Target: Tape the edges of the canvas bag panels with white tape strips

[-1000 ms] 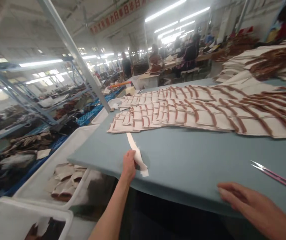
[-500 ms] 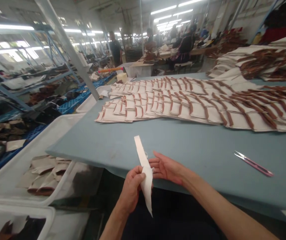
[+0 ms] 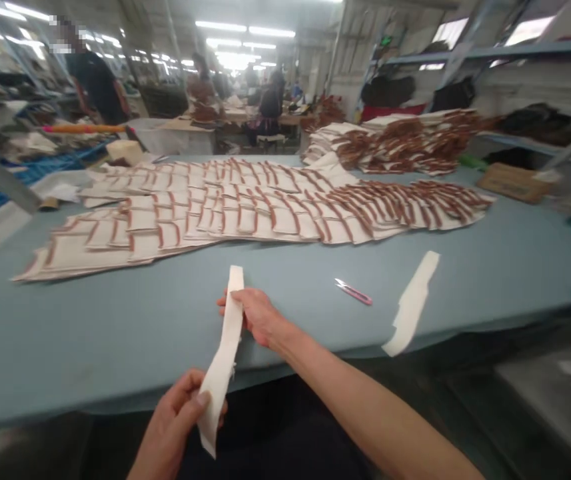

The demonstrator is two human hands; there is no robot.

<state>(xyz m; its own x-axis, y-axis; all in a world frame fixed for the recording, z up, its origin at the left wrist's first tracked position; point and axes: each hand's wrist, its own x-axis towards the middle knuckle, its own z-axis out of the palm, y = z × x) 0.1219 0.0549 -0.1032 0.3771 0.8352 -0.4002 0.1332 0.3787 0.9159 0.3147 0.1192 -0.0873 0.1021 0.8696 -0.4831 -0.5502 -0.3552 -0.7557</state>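
Observation:
A long cream fabric strip with a few loose threads on its right edge stretches between both hands, over the front edge of the table. My left hand pinches its lower end, thumb on top. Farther up, my right hand is closed on the upper part, thumb across the face and fingertips showing behind it. Pink-handled thread snips lie on the table to the right of my right hand. Beyond them, a second cream strip lies at the table's front edge.
Overlapping rows of cream pieces with brown edges spread across the blue-covered table. A tall pile of similar pieces stands at the back right, near a cardboard box. A person stands at the far left.
My view has swung to the right, bringing the second strip into sight. My right hand has gone from open beside the strip to gripping its upper part. My left hand still holds the lower end.

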